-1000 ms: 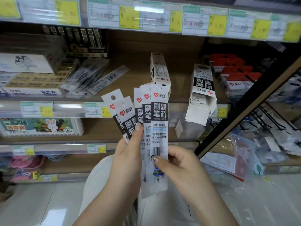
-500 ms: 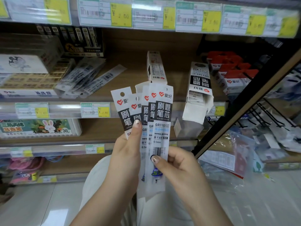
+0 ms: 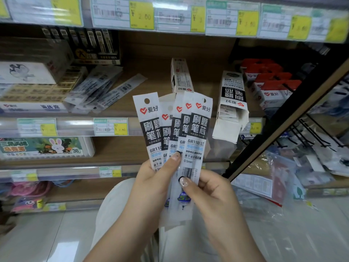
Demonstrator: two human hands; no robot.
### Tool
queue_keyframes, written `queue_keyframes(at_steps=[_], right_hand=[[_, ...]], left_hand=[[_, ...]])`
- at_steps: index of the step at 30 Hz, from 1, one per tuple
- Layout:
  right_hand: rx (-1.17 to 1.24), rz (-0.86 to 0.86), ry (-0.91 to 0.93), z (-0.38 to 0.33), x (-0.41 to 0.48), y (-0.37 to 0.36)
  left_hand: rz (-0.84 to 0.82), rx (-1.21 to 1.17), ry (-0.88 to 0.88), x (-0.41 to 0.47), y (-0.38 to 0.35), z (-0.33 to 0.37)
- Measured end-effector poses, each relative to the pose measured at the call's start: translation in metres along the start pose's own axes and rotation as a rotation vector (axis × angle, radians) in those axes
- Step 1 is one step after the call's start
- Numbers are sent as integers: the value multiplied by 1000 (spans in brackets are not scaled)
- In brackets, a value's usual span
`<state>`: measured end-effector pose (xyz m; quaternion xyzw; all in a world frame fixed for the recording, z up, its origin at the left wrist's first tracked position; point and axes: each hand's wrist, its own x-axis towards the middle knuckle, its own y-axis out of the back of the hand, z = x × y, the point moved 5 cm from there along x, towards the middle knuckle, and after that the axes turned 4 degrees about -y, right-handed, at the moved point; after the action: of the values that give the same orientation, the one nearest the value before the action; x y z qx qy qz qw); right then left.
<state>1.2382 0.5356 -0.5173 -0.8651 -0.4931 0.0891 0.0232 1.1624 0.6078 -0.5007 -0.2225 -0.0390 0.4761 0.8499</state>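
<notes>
Several slim pen refill packets [image 3: 196,129], white with black label bands and red heart logos, are fanned out upright in front of the shelf. My left hand [image 3: 153,188] grips the fan from the left, thumb pressed across the packets. My right hand [image 3: 211,193] pinches the frontmost packet near its middle with thumb and fingers. The lower ends of the packets hang down between both hands over my pale trousers.
An open white refill box [image 3: 231,108] leans on the wooden shelf [image 3: 156,72], another box [image 3: 180,76] stands behind the fan. Loose packets [image 3: 102,87] lie to the left, red-topped boxes [image 3: 268,82] to the right. A black rack post [image 3: 283,118] slants at right.
The fan of packets has spread wider to the left, and the leftmost packet stands more upright. Both hands keep their hold at about the same place.
</notes>
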Motion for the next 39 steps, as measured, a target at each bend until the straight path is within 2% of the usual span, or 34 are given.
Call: queue_keyframes(at_steps=[11,19,28,31,39], right_hand=[[21,-8,-7,-2,11,-5],[-161,-69,30,-15,36,-12],[-195,-78,58,-18,35,-20],[-188,-72,52,-17,36,-19],[-167,-59,-30,-24,34,4]], left_hand=[[1,96,-69,11,6,4],[-82,114,-38,30,10,13],[-20,14,-124,33,16,14],[-47,-41,-127,33,12,13],[-102,115,-152,38,7,16]])
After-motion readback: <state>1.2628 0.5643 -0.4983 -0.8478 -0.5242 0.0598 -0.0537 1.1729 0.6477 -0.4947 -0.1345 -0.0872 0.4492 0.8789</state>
